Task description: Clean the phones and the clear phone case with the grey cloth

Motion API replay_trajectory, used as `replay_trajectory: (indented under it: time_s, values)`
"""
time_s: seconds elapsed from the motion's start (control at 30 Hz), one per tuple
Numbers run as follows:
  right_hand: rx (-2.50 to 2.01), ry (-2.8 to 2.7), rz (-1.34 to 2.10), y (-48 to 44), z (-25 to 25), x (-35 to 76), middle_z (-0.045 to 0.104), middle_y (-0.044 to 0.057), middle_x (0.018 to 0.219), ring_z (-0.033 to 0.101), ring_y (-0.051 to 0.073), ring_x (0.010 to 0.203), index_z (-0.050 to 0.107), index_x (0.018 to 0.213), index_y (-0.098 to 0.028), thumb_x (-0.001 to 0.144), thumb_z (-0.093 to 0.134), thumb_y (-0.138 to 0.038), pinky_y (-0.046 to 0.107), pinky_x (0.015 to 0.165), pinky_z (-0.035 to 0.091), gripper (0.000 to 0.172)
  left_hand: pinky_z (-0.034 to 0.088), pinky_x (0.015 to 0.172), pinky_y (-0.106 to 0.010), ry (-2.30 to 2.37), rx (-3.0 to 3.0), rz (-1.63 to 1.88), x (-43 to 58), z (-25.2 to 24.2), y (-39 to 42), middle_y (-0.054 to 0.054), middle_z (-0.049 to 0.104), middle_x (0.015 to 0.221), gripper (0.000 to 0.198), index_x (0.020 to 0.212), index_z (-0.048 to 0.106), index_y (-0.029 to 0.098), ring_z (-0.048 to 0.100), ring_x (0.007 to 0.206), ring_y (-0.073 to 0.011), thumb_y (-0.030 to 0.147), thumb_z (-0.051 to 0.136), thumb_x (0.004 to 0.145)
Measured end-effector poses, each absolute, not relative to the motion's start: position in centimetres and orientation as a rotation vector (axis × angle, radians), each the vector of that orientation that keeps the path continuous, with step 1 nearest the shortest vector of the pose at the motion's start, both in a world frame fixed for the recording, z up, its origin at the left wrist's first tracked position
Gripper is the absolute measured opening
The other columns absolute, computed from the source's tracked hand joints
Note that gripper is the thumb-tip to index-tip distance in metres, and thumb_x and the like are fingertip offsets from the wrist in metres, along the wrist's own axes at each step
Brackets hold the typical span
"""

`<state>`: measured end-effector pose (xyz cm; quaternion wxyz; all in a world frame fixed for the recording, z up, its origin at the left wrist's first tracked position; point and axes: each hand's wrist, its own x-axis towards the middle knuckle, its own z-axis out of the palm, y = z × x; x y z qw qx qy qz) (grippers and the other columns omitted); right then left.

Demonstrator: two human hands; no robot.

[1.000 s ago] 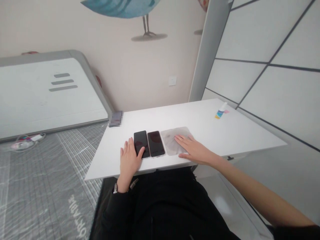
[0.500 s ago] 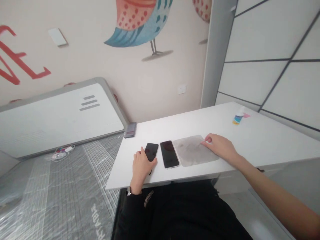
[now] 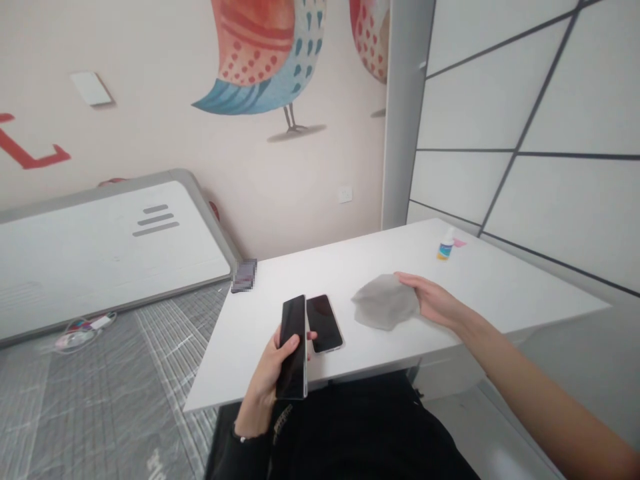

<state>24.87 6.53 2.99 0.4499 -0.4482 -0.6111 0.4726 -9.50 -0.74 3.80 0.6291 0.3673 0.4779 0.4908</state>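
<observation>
A person's left hand (image 3: 267,373) closes its grip around a black smartphone (image 3: 294,347), held on edge above the near side of a white surface (image 3: 500,293), fingers wrapped round the body and 1 fingertip showing past its far side. Just beside it, a second smartphone (image 3: 323,323) lies flat with a dark, unlit screen and a silver rim, its lower corner partly hidden behind the held phone and the fingers. No brand shows on either phone. To the right, a crumpled gray microfiber cloth (image 3: 384,302) sits bunched on the surface, touching the fingers of the right hand (image 3: 433,300), whose grip lies long and nearly flat along the cloth's edge; whether it pinches the cloth cannot be told. Farther back stands a small bottle (image 3: 445,250) with a blue and yellow label too small to read, a pink scrap (image 3: 459,243) just beside it. A pixelated, unreadable object (image 3: 244,275) sits at the surface's far corner. Beyond, a white board (image 3: 115,247) with 3 gray bars leans by a wall mural of a bird (image 3: 260,60), its top cut off by the frame.
</observation>
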Motion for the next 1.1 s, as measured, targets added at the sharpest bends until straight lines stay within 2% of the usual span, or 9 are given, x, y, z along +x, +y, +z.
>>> replay_trajectory:
  time_s: [0.1,0.2,0.33,0.5,0.57,0.67,0.8,0.9,1.1]
  values:
    - [-1.015,-1.481,1.220,4.5,5.3,24.3,0.069,0.005,0.090,0.067,0.024,0.080,0.057,0.090,-0.025,0.089,0.055,-0.059,0.034,0.069,0.056,0.034,0.058,0.057,-0.021,0.943,0.547,1.167,-6.0,3.2,-1.8,-0.013,0.081,0.113,0.037,0.115,0.067,0.014,0.071,0.061,-0.0117,0.018,0.082,0.081]
    - [-0.874,-1.616,1.220,2.2,7.5,22.7,0.064,0.002,0.083,0.062,0.020,0.070,0.055,0.084,-0.025,0.095,0.054,-0.058,0.030,0.062,0.053,0.034,0.064,0.080,-0.032,0.731,0.341,1.095,-3.5,2.6,-2.0,-0.013,0.078,0.120,0.030,0.120,0.069,0.011,0.078,0.087,-0.0198,0.017,0.070,0.091]
    - [-0.871,-2.048,0.971,-0.1,8.0,18.3,0.074,0.007,0.115,0.072,0.024,0.099,0.060,0.116,-0.027,0.104,0.043,-0.038,0.040,0.087,0.059,0.024,0.060,0.093,-0.041,0.478,0.228,0.987,-1.5,2.2,-1.9,-0.013,0.080,0.097,0.047,0.111,0.074,0.009,0.078,0.085,-0.0251,0.051,0.056,0.101]
    - [-0.840,-2.353,0.378,-0.4,4.4,13.7,0.069,0.012,0.139,0.063,0.032,0.130,0.062,0.136,-0.023,0.094,0.051,-0.021,0.055,0.110,0.053,0.043,0.050,0.112,-0.040,0.422,0.093,1.088,-0.2,2.3,-2.3,-0.012,0.079,0.107,0.056,0.108,0.076,0.015,0.070,0.119,-0.0281,0.057,0.039,0.105]
    - [-0.841,-2.389,0.252,-0.1,3.1,12.9,0.059,0.013,0.152,0.055,0.033,0.141,0.053,0.149,-0.019,0.094,0.051,-0.020,0.056,0.117,0.049,0.056,0.047,0.115,-0.039,0.452,0.082,1.111,0.1,2.5,-2.7,-0.012,0.078,0.115,0.056,0.118,0.074,0.015,0.067,0.126,-0.0272,0.055,0.036,0.106]
    - [-0.929,-2.404,0.121,-0.3,1.7,12.2,0.037,0.016,0.168,0.038,0.034,0.154,0.027,0.165,-0.014,0.095,0.046,-0.017,0.061,0.122,0.041,0.073,0.043,0.118,-0.038,0.467,0.132,1.167,0.3,2.7,-3.0,-0.011,0.074,0.130,0.061,0.137,0.067,0.018,0.060,0.136,-0.0264,0.055,0.029,0.107]
    - [-0.974,-2.379,0.067,-2.1,-0.1,11.7,0.018,0.018,0.173,0.025,0.038,0.158,-0.005,0.168,-0.016,0.096,0.044,-0.019,0.069,0.121,0.038,0.087,0.039,0.122,-0.045,0.470,0.164,1.213,-0.1,2.8,-2.6,-0.013,0.068,0.141,0.073,0.147,0.059,0.018,0.056,0.141,-0.0310,0.065,0.024,0.104]
    - [-0.933,-2.389,0.132,-2.6,-1.2,11.6,0.010,0.015,0.174,0.021,0.040,0.159,-0.012,0.166,-0.018,0.095,0.047,-0.022,0.069,0.120,0.039,0.093,0.037,0.123,-0.047,0.494,0.133,1.206,0.0,2.6,-2.7,-0.018,0.067,0.141,0.081,0.145,0.060,0.011,0.055,0.141,-0.0329,0.069,0.021,0.103]
    - [-1.107,-2.249,0.105,-0.4,-0.6,11.0,0.001,0.010,0.175,0.010,0.037,0.161,-0.024,0.163,-0.021,0.098,0.043,-0.019,0.068,0.126,0.027,0.093,0.035,0.124,-0.033,0.361,0.146,1.155,0.8,3.4,-3.6,-0.009,0.063,0.149,0.066,0.138,0.067,0.019,0.049,0.148,-0.0237,0.062,0.028,0.106]
